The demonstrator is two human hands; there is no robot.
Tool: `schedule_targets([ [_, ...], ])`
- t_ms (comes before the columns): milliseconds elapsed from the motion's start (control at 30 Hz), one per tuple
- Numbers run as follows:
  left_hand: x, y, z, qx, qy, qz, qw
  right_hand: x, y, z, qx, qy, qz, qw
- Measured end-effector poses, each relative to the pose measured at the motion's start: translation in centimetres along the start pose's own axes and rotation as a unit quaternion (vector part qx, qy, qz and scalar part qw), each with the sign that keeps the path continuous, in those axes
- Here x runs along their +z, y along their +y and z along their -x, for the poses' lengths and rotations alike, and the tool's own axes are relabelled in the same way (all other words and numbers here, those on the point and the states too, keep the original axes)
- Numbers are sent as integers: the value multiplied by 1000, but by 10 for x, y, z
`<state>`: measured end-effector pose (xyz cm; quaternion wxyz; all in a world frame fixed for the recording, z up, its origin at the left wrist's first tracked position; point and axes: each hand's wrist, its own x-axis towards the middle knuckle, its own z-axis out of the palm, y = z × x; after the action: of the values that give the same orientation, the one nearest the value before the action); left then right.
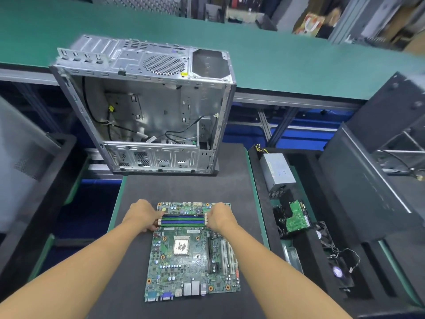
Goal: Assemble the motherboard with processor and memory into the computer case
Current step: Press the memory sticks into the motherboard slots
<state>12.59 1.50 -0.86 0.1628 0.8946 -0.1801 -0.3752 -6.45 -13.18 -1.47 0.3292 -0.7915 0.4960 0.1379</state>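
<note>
Motherboard (190, 252): lies flat on black mat (232, 192), port side nearest; bears processor (181, 246) mid-board, memory slots (182, 221) across far end.
Left hand (143, 214): grips left slot ends, fingers curled.
Right hand (219, 216): grips right slot ends, fingers curled.
Drive (295, 218), power supply (277, 172): lie at right, beside mat.
Case (147, 107): stands beyond, apart from board, open side up, cables inside.
</note>
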Motion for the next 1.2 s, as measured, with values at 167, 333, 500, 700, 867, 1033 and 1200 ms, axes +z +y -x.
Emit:
schedule_targets([
  [167, -2, -12, 6, 172, 91, -104, 975, -10, 23, 16, -10, 7, -31, 999],
  [333, 15, -15, 10, 315, 113, -98, 937, -8, 32, 41, -57, 47, 15, 997],
  [500, 17, -32, -6, 289, 140, -41, 946, 2, 44, 71, -96, 15, 38, 995],
  [700, 33, -14, -1, 387, 113, -244, 882, 27, 36, 115, -217, -114, 71, 967],
  [867, 42, 8, 1, 369, 126, -310, 867, 43, 31, 127, -321, -113, 181, 923],
  [1033, 41, 17, -3, 364, 82, -271, 887, 50, 35, 127, -373, -66, 200, 904],
  [1200, 43, 13, -4, 362, 100, -259, 890, 51, 35, 123, -398, -80, 206, 890],
])
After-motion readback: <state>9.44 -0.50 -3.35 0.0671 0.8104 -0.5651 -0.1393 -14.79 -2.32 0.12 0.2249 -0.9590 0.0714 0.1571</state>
